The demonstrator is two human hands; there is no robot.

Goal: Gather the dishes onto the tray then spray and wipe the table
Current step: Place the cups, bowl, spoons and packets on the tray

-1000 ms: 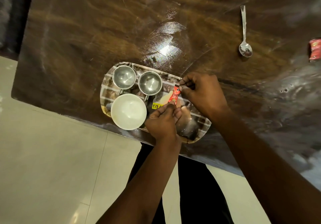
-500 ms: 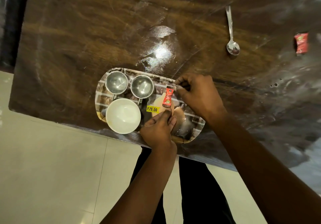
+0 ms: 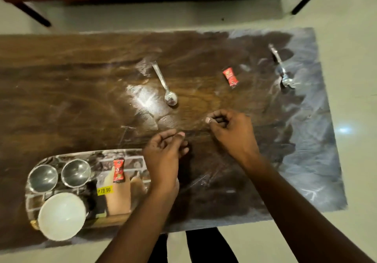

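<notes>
Table point(image 3: 61, 91): long dark wood, streaked, not yet wiped.
Tray point(image 3: 130, 153): near left corner; holds two steel cups point(image 3: 76, 172), a white bowl point(image 3: 61, 215) and a red sachet point(image 3: 118, 170).
Left hand point(image 3: 163, 152): fingers loosely curled, empty, just right of the tray.
Right hand point(image 3: 230, 130): half-closed, empty, likely heading for leftovers.
Spoon point(image 3: 166, 87): beyond both hands, untouched.
Far spoon point(image 3: 282, 69): well apart.
Loose sachet point(image 3: 230, 77): between the spoons.

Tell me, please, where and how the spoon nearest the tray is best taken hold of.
Take the spoon by its handle, probably around the middle. It lies flat on the table, bowl end toward the person and handle pointing away to the left, so a pinch from above across the thin stem seems easiest. The empty right hand is close, with nothing between them.
</notes>
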